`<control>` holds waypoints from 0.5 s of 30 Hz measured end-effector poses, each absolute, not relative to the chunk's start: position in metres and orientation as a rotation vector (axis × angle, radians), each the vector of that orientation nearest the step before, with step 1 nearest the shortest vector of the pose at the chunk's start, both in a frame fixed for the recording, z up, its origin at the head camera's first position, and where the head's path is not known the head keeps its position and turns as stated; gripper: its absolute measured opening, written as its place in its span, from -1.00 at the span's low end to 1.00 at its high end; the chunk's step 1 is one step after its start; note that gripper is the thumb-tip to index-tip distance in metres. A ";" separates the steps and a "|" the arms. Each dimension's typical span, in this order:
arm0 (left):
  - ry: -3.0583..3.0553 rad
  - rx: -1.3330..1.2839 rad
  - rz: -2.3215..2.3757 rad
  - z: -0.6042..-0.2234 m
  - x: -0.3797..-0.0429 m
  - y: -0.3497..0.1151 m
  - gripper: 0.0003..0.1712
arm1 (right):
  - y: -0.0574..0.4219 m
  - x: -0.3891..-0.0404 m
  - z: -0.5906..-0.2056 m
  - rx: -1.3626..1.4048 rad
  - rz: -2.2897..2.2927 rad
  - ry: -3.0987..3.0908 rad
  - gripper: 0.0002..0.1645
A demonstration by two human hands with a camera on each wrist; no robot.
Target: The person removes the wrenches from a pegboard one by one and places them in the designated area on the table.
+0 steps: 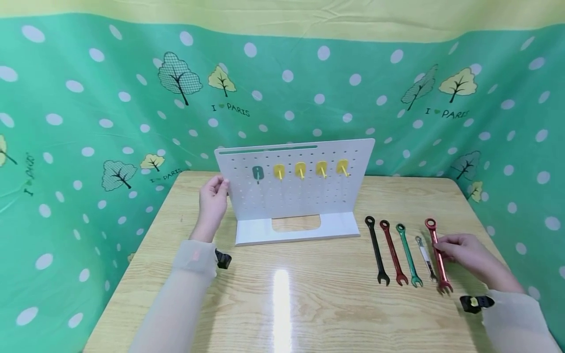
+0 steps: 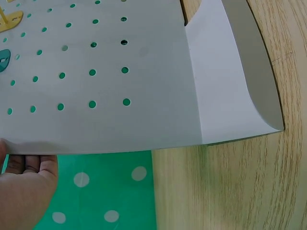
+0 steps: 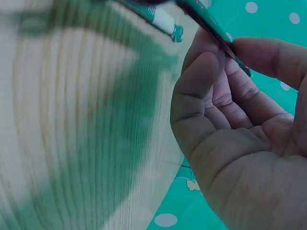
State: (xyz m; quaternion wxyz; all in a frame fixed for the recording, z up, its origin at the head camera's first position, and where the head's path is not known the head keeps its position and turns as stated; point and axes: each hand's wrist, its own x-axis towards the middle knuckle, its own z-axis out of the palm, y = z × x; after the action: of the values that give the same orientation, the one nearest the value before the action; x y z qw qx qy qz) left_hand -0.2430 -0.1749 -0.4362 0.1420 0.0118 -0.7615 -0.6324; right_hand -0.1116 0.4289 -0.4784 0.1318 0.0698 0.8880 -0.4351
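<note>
At the left edge of a white pegboard (image 1: 247, 198), my left hand (image 1: 213, 201) pinches the rim, thumb in front and fingers behind; the left wrist view shows these fingers curled behind the board (image 2: 105, 127). The board stands upright on its flat base and carries one green hook (image 1: 258, 173) and several yellow hooks (image 1: 300, 170), all bare. Over on the right, my right hand (image 1: 468, 255) pinches a bright red combination wrench (image 1: 438, 260) around its middle, ring end pointing away. In the right wrist view, thumb and fingers meet on the dark-looking shaft (image 3: 211, 28).
Left of the held wrench lie a small silver wrench (image 1: 424, 256), a green wrench (image 1: 407, 252), a dark red wrench (image 1: 394, 252) and a black wrench (image 1: 376, 250), side by side on the wooden table (image 1: 344, 304). A green dotted curtain (image 1: 309, 83) hangs behind.
</note>
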 end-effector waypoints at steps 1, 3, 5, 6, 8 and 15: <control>-2.196 0.033 -1.826 -0.436 -0.243 -0.174 -0.70 | 0.430 -0.111 -0.479 0.205 -1.259 2.575 -0.54; -2.185 0.032 -1.829 -0.436 -0.243 -0.174 -0.71 | 0.433 -0.110 -0.480 0.209 -1.241 2.579 -0.53; -2.173 0.032 -1.830 -0.436 -0.244 -0.173 -0.72 | 0.436 -0.110 -0.480 0.201 -1.221 2.582 -0.52; -2.167 0.027 -1.832 -0.436 -0.244 -0.173 -0.73 | 0.437 -0.110 -0.481 0.199 -1.211 2.585 -0.52; -2.170 0.022 -1.827 -0.436 -0.244 -0.173 -0.72 | 0.439 -0.110 -0.481 0.195 -1.194 2.589 -0.51; -2.191 0.019 -1.839 -0.436 -0.244 -0.173 -0.69 | 0.444 -0.111 -0.487 0.216 -1.154 2.595 -0.52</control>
State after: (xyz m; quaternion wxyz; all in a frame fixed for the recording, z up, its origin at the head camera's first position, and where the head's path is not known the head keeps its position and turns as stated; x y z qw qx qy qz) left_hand -0.2443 -0.1729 -0.4361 0.1397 0.0067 -0.7584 -0.6366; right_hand -0.1115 0.4437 -0.4872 0.1462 0.0749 0.9012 -0.4010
